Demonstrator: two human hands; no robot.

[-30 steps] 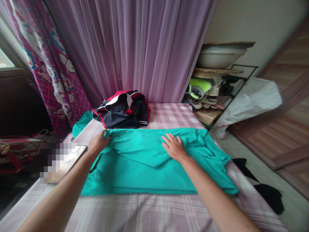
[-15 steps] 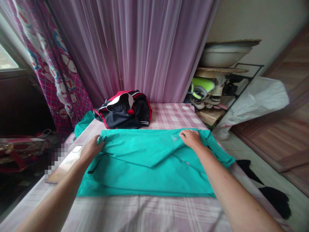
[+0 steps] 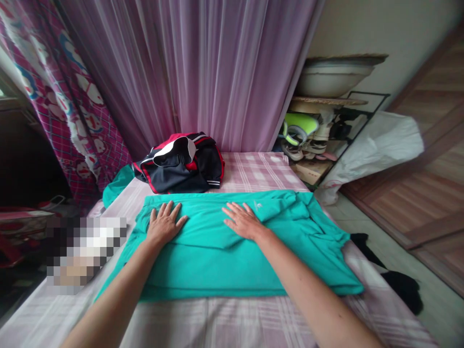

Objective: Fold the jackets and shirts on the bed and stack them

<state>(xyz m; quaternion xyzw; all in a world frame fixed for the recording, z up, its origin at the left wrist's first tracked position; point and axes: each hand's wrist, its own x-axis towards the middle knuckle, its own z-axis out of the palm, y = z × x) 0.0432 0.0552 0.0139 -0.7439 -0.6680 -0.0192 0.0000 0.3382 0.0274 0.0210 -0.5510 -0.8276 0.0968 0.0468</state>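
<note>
A teal garment (image 3: 217, 270), perhaps a jacket or shirt, lies folded across the table in front of me, with a small pale logo near its upper edge. My left hand (image 3: 165, 223) rests flat on its left part, fingers spread. Toward the middle, my right hand (image 3: 242, 221) also lies palm down on the cloth with its fingers apart. Neither hand grips the fabric. Loose folds of the garment bunch at its right end.
Behind the garment sits a heaped black, red and white jacket (image 3: 174, 169). A checked cloth (image 3: 253, 169) covers the table. Another teal piece (image 3: 118, 186) hangs at the left edge. To the right stand a shoe rack (image 3: 358, 130) and a white plastic bag (image 3: 380, 145).
Both hands have let go of the garment's upper edge. The left moved right and inward, the right moved left; both now lie flat on the cloth.
</note>
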